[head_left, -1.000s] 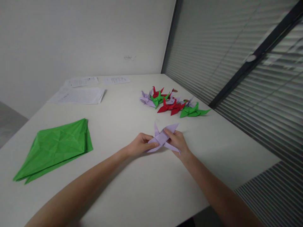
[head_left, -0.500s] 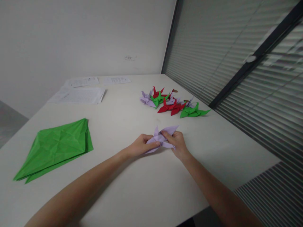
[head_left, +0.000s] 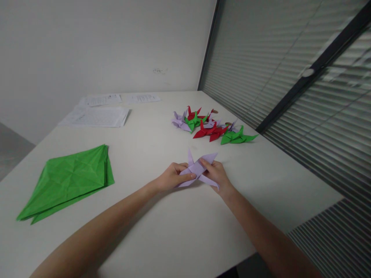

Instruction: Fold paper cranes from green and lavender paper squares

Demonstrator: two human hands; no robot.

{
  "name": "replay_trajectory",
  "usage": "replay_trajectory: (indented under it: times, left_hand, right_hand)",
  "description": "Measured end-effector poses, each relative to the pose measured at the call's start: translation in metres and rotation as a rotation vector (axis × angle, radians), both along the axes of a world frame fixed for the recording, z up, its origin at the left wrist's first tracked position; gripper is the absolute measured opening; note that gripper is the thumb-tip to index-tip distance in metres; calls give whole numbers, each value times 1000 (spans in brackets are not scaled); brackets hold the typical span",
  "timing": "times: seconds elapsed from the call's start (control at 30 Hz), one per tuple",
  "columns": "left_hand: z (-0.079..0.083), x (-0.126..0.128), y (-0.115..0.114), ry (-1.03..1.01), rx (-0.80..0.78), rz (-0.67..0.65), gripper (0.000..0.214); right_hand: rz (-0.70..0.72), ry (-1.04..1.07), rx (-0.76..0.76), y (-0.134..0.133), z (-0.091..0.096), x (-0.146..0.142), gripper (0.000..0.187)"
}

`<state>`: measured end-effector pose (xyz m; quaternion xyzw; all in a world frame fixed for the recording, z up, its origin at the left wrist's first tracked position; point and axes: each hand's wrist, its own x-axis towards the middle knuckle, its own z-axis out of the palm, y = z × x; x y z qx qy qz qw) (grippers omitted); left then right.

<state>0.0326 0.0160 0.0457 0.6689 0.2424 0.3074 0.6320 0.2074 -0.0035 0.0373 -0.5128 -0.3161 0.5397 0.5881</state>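
Observation:
Between my two hands is a lavender origami crane (head_left: 197, 168), held just above the white table (head_left: 162, 235). My left hand (head_left: 174, 177) pinches its left side, thumb on top near the middle. With thumb and fingers, my right hand (head_left: 217, 174) grips the wing on the right. One thin point of the crane sticks up at the back, and another slants toward the lower right. The fingers beneath the paper are partly hidden. Beyond my hands lies a cluster of folded cranes, among them a red crane (head_left: 202, 131), a green crane (head_left: 238, 137) and a lavender crane (head_left: 180, 121).
Creased green paper sheets (head_left: 71, 175) lie stacked at the left. Printed papers (head_left: 101, 117) rest at the back left. A wall (head_left: 101, 46) bounds the table's far end, and window blinds (head_left: 261, 58) run along the right side.
The middle of the lavender crane now lies flatter and wider. Its back point stands taller, and its lower right point reaches further out. My hands have barely moved.

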Motion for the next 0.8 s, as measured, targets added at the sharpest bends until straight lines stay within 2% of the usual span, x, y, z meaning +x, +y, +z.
replay_trajectory:
  times: [0.17, 0.3, 0.37, 0.43, 0.5, 0.57, 0.63, 0.7, 0.77, 0.8]
  left_hand:
    - [-6, -1, 2, 22, -76, -32, 44]
    - [-9, -2, 4, -2, -276, -54, 50]
    - [-8, -4, 7, -82, -426, -37, 47]
    - [-6, -8, 10, -185, -585, -28, 39]
    - [-4, -12, 13, -269, -714, -38, 30]
    - [-4, -15, 15, -290, -787, -74, 27]
    - [-5, -17, 17, -234, -783, -134, 30]
    - [-4, -18, 19, -104, -661, -138, 42]
    - [0, -21, 23, 34, -415, 16, 54]
    - [3, -23, 25, 81, -249, 157, 58]
  right_hand:
    - [51, 39, -22, -4, 6, 1, 39]
    - [74, 57, 6, -3, 5, 6, 31]
    - [29, -8, 73, -1, 3, 10, 36]
    - [-19, -161, 215, 1, 1, 14, 52]
    - [-35, -418, 405, 0, 1, 18, 68]
    - [-28, -723, 571, -3, 1, 20, 65]
    - [-34, -968, 693, -6, 1, 21, 38]
    - [-72, -1117, 765, -7, 0, 22, 13]
    - [-145, -1210, 796, -6, -1, 24, 12]
    - [-187, -1251, 805, -5, 0, 25, 13]
